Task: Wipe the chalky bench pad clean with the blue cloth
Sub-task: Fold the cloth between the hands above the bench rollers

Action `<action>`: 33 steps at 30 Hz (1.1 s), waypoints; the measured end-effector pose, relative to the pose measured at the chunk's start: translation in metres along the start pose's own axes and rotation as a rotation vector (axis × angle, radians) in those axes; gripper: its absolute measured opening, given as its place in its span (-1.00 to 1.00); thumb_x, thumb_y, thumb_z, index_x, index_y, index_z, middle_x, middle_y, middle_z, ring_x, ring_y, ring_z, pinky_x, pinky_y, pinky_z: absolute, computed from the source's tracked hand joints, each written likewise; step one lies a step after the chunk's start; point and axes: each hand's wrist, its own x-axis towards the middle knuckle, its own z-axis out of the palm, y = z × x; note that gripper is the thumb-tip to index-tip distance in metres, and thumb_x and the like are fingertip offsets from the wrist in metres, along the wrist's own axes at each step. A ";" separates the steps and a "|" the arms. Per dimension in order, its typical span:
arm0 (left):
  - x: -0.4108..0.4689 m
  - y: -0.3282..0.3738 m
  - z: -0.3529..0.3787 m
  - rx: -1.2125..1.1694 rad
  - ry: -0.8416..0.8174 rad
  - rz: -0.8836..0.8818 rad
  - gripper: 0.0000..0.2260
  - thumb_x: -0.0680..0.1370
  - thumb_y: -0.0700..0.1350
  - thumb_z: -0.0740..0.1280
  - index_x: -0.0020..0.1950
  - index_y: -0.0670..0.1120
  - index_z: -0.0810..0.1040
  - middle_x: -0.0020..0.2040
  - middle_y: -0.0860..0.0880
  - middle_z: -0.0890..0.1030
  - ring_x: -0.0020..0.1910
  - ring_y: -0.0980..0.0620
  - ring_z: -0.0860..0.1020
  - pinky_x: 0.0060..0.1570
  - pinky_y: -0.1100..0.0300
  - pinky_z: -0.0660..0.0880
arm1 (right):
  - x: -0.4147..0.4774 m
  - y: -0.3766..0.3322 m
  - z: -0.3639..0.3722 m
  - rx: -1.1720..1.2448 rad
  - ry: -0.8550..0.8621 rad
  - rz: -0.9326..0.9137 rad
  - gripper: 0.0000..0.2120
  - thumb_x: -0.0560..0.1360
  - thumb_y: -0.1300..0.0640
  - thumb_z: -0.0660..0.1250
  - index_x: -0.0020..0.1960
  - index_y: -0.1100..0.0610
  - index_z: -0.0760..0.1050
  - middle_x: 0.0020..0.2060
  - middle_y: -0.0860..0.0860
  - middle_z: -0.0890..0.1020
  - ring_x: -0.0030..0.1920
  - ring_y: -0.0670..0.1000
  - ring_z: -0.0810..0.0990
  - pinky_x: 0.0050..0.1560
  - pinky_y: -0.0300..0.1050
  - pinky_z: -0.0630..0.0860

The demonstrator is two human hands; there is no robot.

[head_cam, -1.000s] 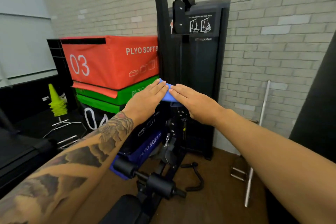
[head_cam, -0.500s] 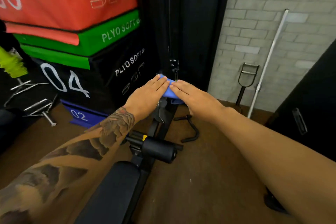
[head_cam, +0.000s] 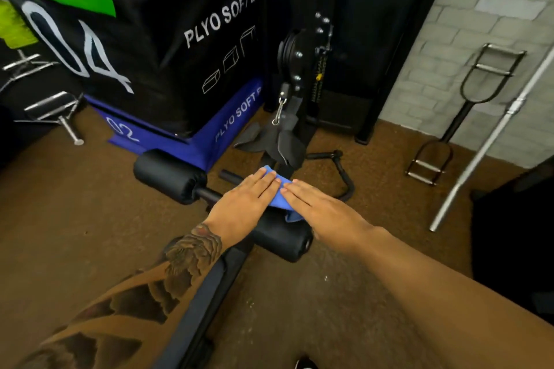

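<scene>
Both arms reach forward; left hand (head_cam: 242,204) and right hand (head_cam: 325,213) are palm-down, fingers straight and together, tips angled toward each other, lying flat on the blue cloth (head_cam: 277,193). The cloth is bunched under both sets of fingers, over the right foam roller (head_cam: 281,240) at the bench's far end; can't tell if it touches the roller. Its long axis runs away from the person, and the bench pad (head_cam: 209,293), beneath the left forearm, points toward the cable machine (head_cam: 299,54).

The brown floor (head_cam: 90,219) carries a blue plyo box (head_cam: 227,126) under a stack at far left, chrome handles (head_cam: 57,111) left of it, the black bench (head_cam: 214,287) near centre, and a chrome bar (head_cam: 485,147) slanting at right.
</scene>
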 end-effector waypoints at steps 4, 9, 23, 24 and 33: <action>-0.002 -0.006 0.051 -0.064 -0.059 -0.036 -0.28 0.21 -0.42 0.48 0.37 -0.28 0.43 0.34 -0.28 0.48 0.32 -0.28 0.45 0.22 -0.19 0.45 | 0.020 0.026 0.044 -0.010 -0.006 -0.086 -0.34 0.49 0.37 0.23 0.50 0.20 0.03 0.50 0.12 0.13 0.50 0.10 0.02 0.45 -0.08 -0.08; -0.024 -0.012 0.095 -0.095 -0.090 -0.001 -0.33 0.33 -0.39 0.39 0.44 -0.23 0.35 0.43 -0.26 0.38 0.43 -0.26 0.31 0.37 -0.17 0.31 | 0.027 0.028 0.099 -0.040 0.025 -0.138 -0.27 0.28 0.35 0.44 0.41 0.27 0.29 0.36 0.20 0.40 0.39 0.20 0.32 0.37 0.05 0.13; -0.047 -0.015 0.095 -0.231 -0.094 -0.007 -0.46 0.62 0.08 0.11 0.53 -0.18 0.20 0.56 -0.15 0.13 0.56 -0.08 0.01 0.50 -0.09 0.06 | 0.015 -0.001 0.118 0.069 0.129 0.017 -0.58 0.59 0.03 0.09 0.38 0.20 0.36 0.39 0.09 0.39 0.45 0.08 0.23 0.35 0.12 0.31; -0.042 -0.016 0.092 -0.217 -0.095 -0.004 -0.47 0.64 0.09 0.07 0.52 -0.18 0.21 0.56 -0.15 0.14 0.56 -0.08 0.01 0.50 -0.08 0.05 | 0.017 0.002 0.115 0.059 0.145 0.021 -0.58 0.59 0.03 0.10 0.37 0.19 0.37 0.38 0.08 0.39 0.43 0.09 0.25 0.33 0.11 0.32; -0.033 -0.020 0.104 -0.167 -0.154 -0.033 -0.50 0.66 0.05 0.00 0.52 -0.19 0.20 0.52 -0.15 0.26 0.54 -0.07 0.11 0.50 -0.01 0.02 | 0.020 -0.013 0.137 0.035 0.081 0.253 -0.53 0.62 0.02 -0.05 0.48 0.16 0.12 0.47 0.12 0.20 0.47 0.17 0.13 0.40 0.15 0.22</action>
